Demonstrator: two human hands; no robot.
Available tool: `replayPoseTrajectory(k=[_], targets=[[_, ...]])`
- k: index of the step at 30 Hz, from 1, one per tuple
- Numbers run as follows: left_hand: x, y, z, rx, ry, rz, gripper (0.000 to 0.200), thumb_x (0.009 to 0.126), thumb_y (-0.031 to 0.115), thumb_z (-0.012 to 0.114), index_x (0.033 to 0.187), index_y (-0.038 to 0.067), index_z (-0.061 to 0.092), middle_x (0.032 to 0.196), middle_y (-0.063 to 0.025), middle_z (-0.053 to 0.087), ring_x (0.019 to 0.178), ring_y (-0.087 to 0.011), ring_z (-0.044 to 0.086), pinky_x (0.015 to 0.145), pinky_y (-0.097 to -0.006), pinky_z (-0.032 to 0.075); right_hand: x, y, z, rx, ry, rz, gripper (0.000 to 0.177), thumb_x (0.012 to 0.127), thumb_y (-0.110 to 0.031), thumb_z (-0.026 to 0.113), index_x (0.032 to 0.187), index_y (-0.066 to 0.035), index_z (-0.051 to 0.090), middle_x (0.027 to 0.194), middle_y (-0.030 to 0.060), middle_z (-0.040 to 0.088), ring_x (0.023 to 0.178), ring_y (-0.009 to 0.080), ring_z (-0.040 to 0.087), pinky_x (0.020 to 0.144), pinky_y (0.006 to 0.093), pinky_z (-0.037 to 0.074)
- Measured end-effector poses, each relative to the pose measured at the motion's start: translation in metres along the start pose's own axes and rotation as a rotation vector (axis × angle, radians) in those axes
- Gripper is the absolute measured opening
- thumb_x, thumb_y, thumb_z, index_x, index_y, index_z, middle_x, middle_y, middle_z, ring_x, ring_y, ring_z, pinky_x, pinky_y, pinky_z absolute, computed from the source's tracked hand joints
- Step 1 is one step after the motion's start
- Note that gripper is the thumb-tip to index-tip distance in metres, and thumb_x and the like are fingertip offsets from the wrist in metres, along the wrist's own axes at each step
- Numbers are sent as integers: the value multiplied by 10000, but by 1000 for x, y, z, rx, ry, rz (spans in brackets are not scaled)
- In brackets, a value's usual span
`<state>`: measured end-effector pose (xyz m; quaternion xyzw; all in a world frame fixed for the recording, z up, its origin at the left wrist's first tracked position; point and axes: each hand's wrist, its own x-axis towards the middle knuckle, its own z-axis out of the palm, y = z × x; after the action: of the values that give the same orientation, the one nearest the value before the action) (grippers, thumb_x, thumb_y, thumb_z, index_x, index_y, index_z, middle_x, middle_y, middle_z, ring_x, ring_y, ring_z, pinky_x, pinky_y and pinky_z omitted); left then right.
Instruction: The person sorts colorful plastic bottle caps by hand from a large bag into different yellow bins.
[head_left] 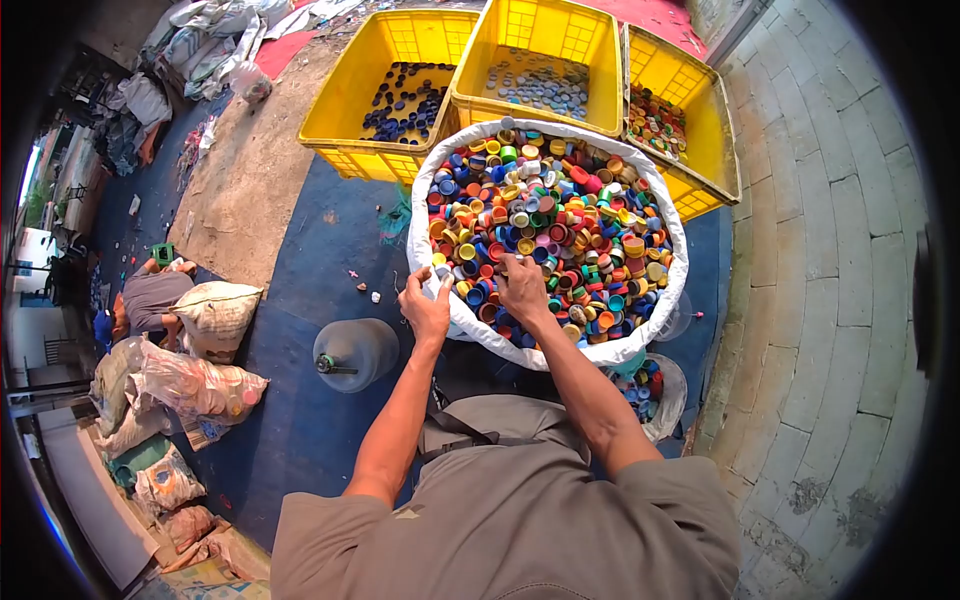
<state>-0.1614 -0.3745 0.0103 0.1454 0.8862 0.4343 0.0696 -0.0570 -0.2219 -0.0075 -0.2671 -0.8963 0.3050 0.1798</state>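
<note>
mixed bottle caps (pixel 560 215) fill a white sack (pixel 640 345) almost to its rolled rim, directly in front of the person's knees. the caps are small, round, hard plastic, ribbed at the edge, some lying open side up and some flat side up; red, blue, yellow, green and orange lie jumbled together. right hand (pixel 523 288) is palm down on the near part of the heap, fingers curled into the caps; cannot tell whether it has a cap pinched. left hand (pixel 425 305) is closed on the near-left rim of the sack, thumb over the cloth. judgement: a steady rim grip matters, since the woven cloth looks limp and would sag; picking from the top layer, 1 colour at a time, should keep loose caps from sliding over the edge. 3 yellow plastic crates with lattice walls touch the far side of the sack: left crate (pixel 340 120) holds dark blue caps, middle crate (pixel 600 50) holds pale blue and grey ones, right crate (pixel 715 150) holds a red and orange mix. a smaller bag of caps (pixel 655 395) sits beside the right knee. a translucent water jug (pixel 355 352) lies on its side on the blue mat (pixel 330 260). grey paving stones (pixel 850 250) run along the right. stuffed plastic sacks (pixel 195 385) and another person (pixel 150 298) are well apart, left.
</note>
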Motion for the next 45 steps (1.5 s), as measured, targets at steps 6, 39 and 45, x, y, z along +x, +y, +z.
replayPoseTrajectory(k=[6, 39, 45], targets=[[-30, -9, -16, 148, 9, 82, 368, 726, 186, 744, 1048, 72, 606, 1010, -80, 640, 1011, -277, 516, 907, -404, 385, 17, 4, 23, -210, -152, -145, 475, 729, -141, 713, 1168, -66, 548, 941, 89, 664, 934, 288, 549, 825, 405, 420], [9, 18, 55, 561, -531, 499, 514, 685, 181, 681, 1171, 65, 560, 946, -108, 664, 980, -318, 541, 841, -471, 336, -81, 18, -32, 196, 89, 181, 268, 751, -18, 651, 1013, 2, 598, 879, 131, 674, 833, 284, 633, 764, 380, 494], [8, 3, 56, 506, -514, 526, 553, 658, 109, 689, 1198, 105, 573, 997, -43, 664, 942, -259, 546, 835, -439, 337, -91, 15, -38, 204, 34, 189, 272, 758, -7, 648, 1025, -3, 597, 885, 130, 670, 844, 281, 636, 766, 369, 497]])
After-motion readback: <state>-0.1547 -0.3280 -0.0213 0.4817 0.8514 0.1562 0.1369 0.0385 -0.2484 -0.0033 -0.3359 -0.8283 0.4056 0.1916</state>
